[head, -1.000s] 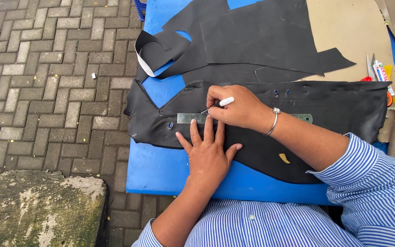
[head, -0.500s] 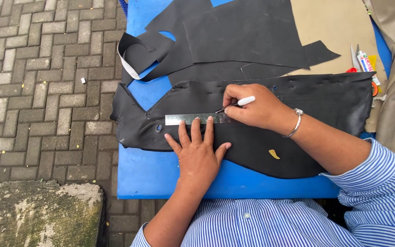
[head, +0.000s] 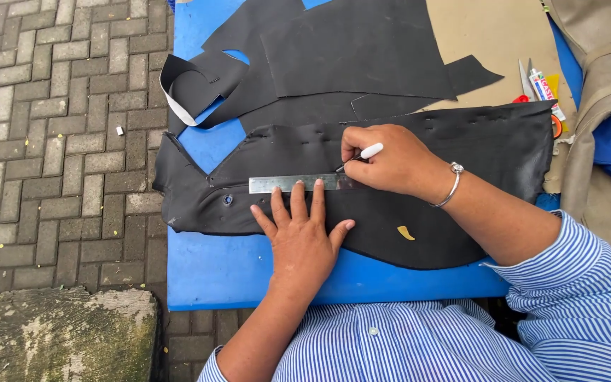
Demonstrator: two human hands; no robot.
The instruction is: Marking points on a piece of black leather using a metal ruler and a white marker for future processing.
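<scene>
Furthest left, the black hide [head: 461,152] hangs a little past the edge of the blue worktop [head: 249,272], its ragged corner drooping toward the paving. That droop tells me it is soft and limp: it will fold, stretch and creep if I pull at one corner, so I would move it with flat palms, never by a pinch at the edge. Its surface looks matt and a touch grippy, not slippery.

Across its middle lies the steel ruler [head: 288,184], thin, stiff and smooth, likely to skate on the hide unless pressed. My left hand [head: 302,237] is spread flat just below it, fingers splayed and open, three fingertips resting on the ruler's lower edge to pin it; nothing is grasped.

Further right, my right hand [head: 387,161] is closed around a white-handled knife [head: 361,157], held like a pencil, its dark tip touching the hide at the ruler's upper edge. The knife is light and narrow, best held low near the tip for control.

A small yellow scrap [head: 405,233] lies on the hide below my wrist. More black pieces [head: 348,49] and tan card [head: 503,35] lie behind, and a glue tube [head: 544,88] at far right.
</scene>
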